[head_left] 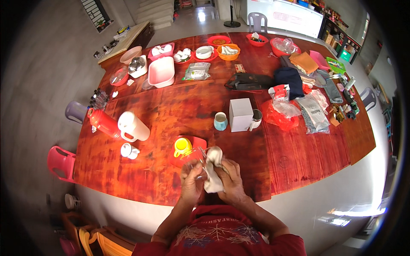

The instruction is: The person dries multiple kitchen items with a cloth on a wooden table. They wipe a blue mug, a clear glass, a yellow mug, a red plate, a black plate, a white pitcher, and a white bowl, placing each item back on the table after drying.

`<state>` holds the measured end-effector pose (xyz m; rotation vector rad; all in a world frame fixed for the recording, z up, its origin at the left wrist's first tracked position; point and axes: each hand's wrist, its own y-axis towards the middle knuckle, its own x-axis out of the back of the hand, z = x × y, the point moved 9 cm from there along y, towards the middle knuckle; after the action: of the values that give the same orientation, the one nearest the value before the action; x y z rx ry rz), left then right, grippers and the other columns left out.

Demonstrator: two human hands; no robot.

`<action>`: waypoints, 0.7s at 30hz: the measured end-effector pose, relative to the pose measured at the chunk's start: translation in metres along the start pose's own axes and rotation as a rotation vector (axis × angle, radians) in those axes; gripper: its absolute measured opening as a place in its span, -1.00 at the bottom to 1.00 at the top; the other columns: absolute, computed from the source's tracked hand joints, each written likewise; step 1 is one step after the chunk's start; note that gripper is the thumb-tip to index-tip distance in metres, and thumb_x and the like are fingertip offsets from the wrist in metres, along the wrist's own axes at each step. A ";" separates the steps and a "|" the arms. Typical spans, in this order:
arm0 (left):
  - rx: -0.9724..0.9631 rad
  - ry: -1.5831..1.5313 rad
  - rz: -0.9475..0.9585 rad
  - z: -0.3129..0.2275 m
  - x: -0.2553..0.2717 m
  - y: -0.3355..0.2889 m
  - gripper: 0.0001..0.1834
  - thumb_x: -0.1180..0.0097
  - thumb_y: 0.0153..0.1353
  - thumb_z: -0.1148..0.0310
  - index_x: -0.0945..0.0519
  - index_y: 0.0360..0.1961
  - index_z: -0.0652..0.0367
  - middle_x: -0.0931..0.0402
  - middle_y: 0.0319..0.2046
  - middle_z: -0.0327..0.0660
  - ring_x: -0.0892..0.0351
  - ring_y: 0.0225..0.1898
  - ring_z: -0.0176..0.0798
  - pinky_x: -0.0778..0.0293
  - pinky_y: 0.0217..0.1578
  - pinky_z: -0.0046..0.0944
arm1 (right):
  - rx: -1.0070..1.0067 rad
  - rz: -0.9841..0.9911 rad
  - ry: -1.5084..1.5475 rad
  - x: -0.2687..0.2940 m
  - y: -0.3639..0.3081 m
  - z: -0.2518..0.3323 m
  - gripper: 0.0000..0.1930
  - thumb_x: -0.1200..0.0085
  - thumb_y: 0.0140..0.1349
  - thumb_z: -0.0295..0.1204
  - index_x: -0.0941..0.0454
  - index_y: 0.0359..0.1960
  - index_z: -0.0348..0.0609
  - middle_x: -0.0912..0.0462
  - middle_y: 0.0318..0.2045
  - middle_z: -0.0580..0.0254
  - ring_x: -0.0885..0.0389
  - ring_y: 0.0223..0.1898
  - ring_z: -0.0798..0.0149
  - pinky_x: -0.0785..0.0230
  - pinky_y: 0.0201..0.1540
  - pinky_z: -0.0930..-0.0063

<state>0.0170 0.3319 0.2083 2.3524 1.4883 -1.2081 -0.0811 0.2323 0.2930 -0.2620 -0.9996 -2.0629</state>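
Note:
My left hand (190,178) is closed around a clear glass (199,156), held up just above the near edge of the table. A bunched white cloth (214,182) is gripped in my right hand (232,181), and it presses against the glass's right side. Just beyond the glass, a yellow cup (183,145) sits on a red tray (199,142). Farther off to the right stand a light blue mug (220,122), a white box (241,115) and a white mug (256,119) partly behind the box.
On the left are a red thermos (104,123), a cream jug (136,127) and a white cup (129,151). Basins and bowls, including a pink basin (161,72), line the far side. Bags and a red plastic bag (279,117) crowd the right. A pink chair (61,164) stands left.

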 end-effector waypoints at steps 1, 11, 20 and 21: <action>-0.033 0.007 -0.004 -0.008 0.003 0.000 -0.74 -0.15 0.14 0.40 -0.45 -0.14 0.15 -0.52 -0.20 -0.18 -0.56 -0.15 -0.17 -0.55 -0.18 -0.10 | -0.058 0.109 0.109 -0.003 -0.012 -0.012 -0.54 -0.16 -0.09 -0.48 -0.46 -0.06 -0.24 -0.43 -0.07 -0.05 -0.44 -0.04 -0.07 -0.39 -0.02 0.13; -0.118 -0.043 0.319 -0.002 -0.041 -0.021 -0.52 -0.08 0.07 0.55 -0.31 0.05 0.11 -0.41 -0.08 -0.19 -0.47 -0.06 -0.26 -0.45 -0.05 -0.27 | -0.702 -0.032 1.133 -0.016 0.019 -0.043 -0.79 -0.20 0.13 -0.51 -0.52 -0.19 -0.21 -0.58 -0.35 0.44 -0.45 -0.36 0.63 -0.35 -0.33 0.70; -0.217 0.245 0.183 -0.001 -0.026 -0.025 -0.54 -0.07 0.12 0.49 -0.32 0.08 0.16 -0.40 -0.11 -0.27 -0.43 -0.09 -0.39 -0.40 -0.13 -0.38 | -0.521 -0.146 0.542 -0.005 0.019 -0.047 -0.77 -0.28 -0.04 -0.48 -0.49 -0.36 -0.20 -0.54 -0.48 0.30 -0.51 -0.45 0.42 -0.38 -0.36 0.51; -0.183 0.198 0.145 0.001 -0.022 -0.024 -0.54 -0.07 0.14 0.43 -0.31 0.09 0.17 -0.40 -0.08 -0.25 -0.43 -0.08 -0.38 -0.40 -0.12 -0.36 | -0.408 -0.111 0.353 -0.003 0.022 -0.040 -0.70 -0.32 -0.13 -0.41 -0.45 -0.41 -0.20 -0.48 -0.51 0.17 -0.52 -0.45 0.15 -0.38 -0.37 0.34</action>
<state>-0.0075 0.3278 0.2296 2.4620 1.3846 -0.7902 -0.0567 0.1971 0.2772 -0.0438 -0.3852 -2.3011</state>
